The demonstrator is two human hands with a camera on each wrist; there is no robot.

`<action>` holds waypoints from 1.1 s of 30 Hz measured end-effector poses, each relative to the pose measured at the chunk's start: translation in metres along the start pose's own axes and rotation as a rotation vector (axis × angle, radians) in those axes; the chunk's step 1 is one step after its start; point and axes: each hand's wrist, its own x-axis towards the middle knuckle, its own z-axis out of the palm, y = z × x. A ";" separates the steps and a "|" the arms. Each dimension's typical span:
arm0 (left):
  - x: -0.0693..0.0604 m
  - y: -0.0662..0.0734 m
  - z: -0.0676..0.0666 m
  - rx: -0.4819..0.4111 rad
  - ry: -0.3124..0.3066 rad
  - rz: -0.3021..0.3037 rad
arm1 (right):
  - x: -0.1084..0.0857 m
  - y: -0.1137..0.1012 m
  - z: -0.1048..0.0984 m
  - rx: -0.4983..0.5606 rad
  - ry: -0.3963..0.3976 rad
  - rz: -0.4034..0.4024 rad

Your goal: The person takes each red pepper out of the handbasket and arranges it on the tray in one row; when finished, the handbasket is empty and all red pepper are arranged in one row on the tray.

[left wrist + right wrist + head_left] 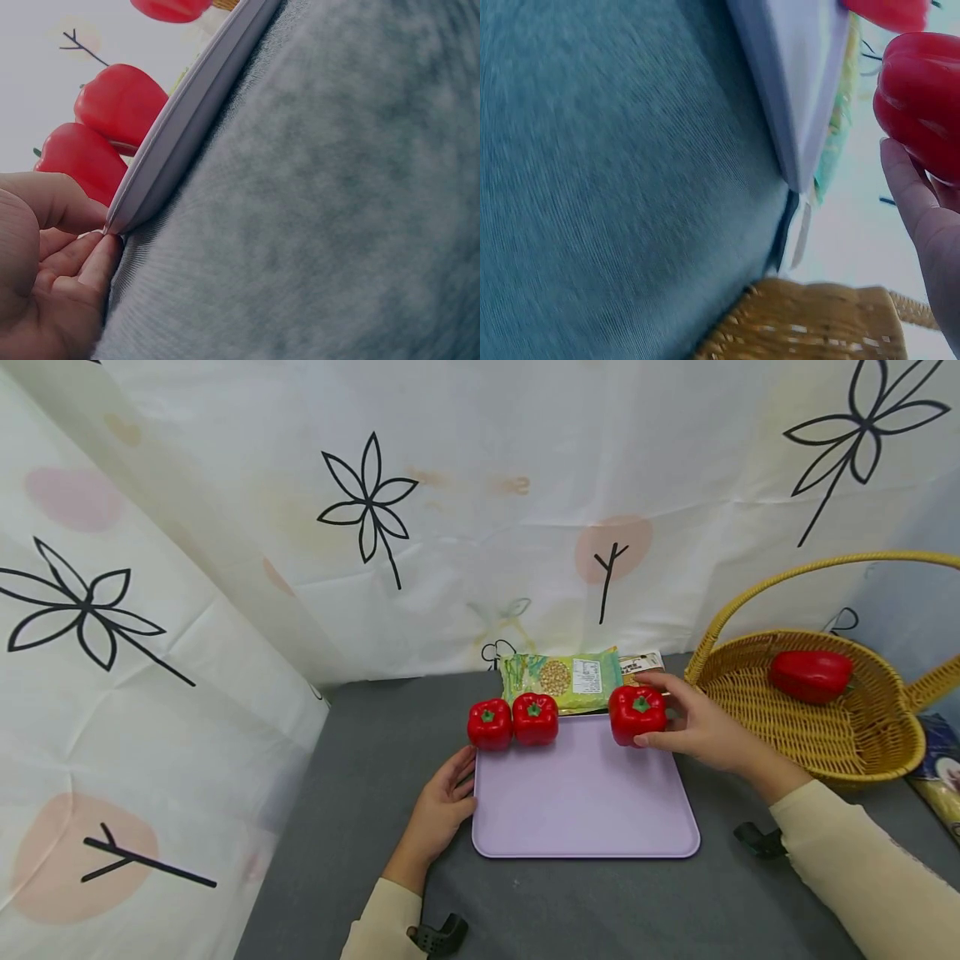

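Observation:
My right hand (pixel 693 727) grips a red bell pepper (pixel 636 713) over the back right part of a lilac tray (pixel 577 802). In the right wrist view that bell pepper (pixel 922 105) appears above the tray's surface, with the thumb along its side. At the tray's left edge is my left hand (pixel 444 802); the left wrist view shows its thumb and fingertips pinching the rim (pixel 142 176). Two more red bell peppers, one at the back left corner (pixel 490 725) and one right beside it (pixel 536 719), sit side by side on the tray.
A yellow wicker basket (pixel 780 727) with a tall handle stands at the right, holding another red pepper (pixel 812 677). Behind the tray lie a green food packet (pixel 592 681) and a smaller brown one (pixel 641 664). A dark blue packet (pixel 941 760) lies at the far right.

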 end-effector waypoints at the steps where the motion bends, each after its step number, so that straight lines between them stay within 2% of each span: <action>1: 0.000 0.000 0.000 0.000 -0.001 0.001 | 0.001 0.001 0.002 -0.008 -0.008 0.002; 8: 0.000 -0.002 0.000 0.001 -0.004 0.005 | 0.010 0.010 0.016 -0.056 -0.042 0.011; 14: 0.001 -0.002 0.000 -0.002 -0.009 0.009 | 0.019 0.016 0.025 -0.102 -0.068 0.057; 25: 0.001 -0.001 -0.001 0.005 -0.008 0.002 | 0.032 0.009 0.037 -0.141 -0.068 0.124; 33: 0.000 0.000 0.000 0.002 -0.005 0.001 | 0.043 0.010 0.040 -0.148 -0.068 0.140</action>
